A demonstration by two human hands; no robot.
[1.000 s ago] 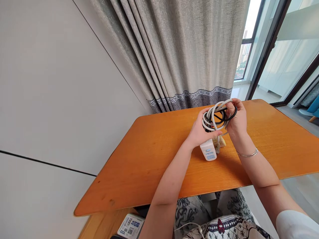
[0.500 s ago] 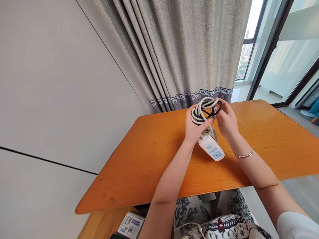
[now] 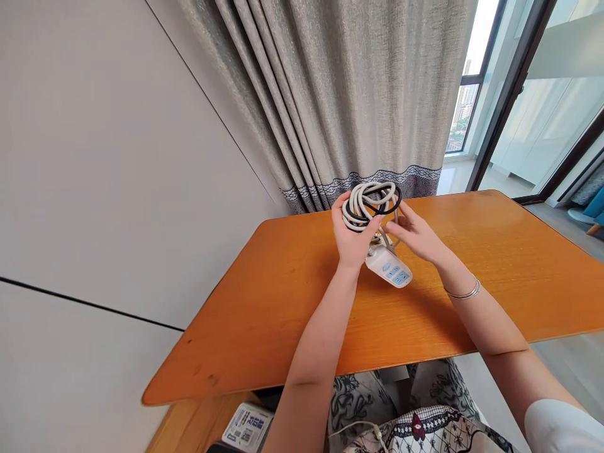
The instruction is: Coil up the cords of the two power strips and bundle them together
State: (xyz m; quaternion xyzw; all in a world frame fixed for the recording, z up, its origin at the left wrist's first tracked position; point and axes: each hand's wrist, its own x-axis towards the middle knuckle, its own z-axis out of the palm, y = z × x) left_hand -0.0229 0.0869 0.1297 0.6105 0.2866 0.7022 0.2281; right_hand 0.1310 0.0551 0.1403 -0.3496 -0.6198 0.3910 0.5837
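My left hand grips a coil of white cable bound with a black band, held up above the orange table. From the coil hangs a white power strip with blue sockets, its body just over the tabletop. My right hand is at the strip's upper end, fingers spread and touching the short cable above it. A thin bracelet circles my right wrist.
A grey curtain hangs behind the table's far edge, with a plain wall to the left and glass doors to the right. A printed box lies below the table's near edge, beside patterned fabric on my lap.
Both hands have carried the coil and strip leftward and slightly farther away. My right hand has let go of the coil's top and dropped to the strip's upper end.
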